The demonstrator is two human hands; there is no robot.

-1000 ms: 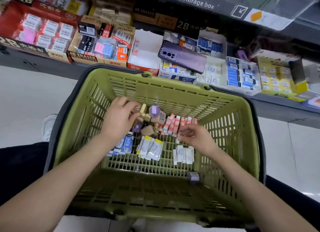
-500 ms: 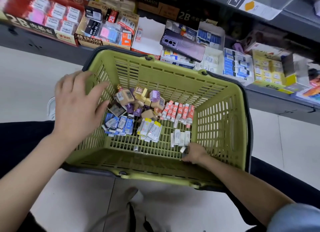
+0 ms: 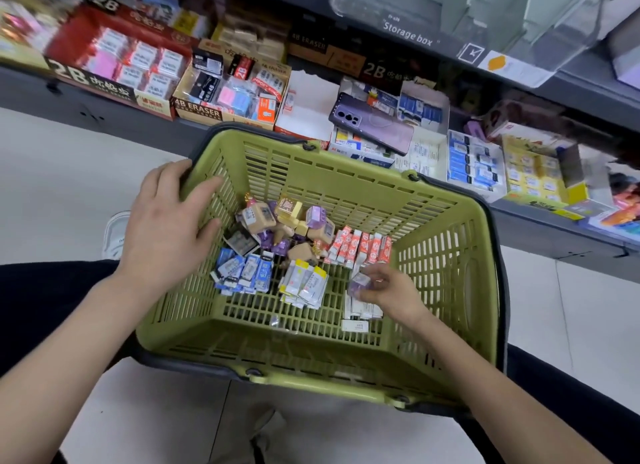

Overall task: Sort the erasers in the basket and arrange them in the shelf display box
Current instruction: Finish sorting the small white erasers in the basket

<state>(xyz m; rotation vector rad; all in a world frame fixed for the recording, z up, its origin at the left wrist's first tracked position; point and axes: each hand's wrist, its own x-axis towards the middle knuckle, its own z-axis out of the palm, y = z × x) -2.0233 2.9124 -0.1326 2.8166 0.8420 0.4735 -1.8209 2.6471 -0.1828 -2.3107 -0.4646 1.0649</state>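
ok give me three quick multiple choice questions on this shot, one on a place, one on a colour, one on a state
1. Where does the purple smartphone lie?
A on the floor; B across the cardboard display boxes on the shelf; C in a pocket.
2. What colour is the slotted plastic basket?
A red; B blue; C olive green.
3. What is the right hand doing?
A pinching a small pale purple eraser packet; B lying flat and empty; C out of view.

Key: 1 B, the smartphone rests on boxes behind the basket. 2 C, its walls and floor are olive green. 3 A, the fingers close round the packet over the basket floor.
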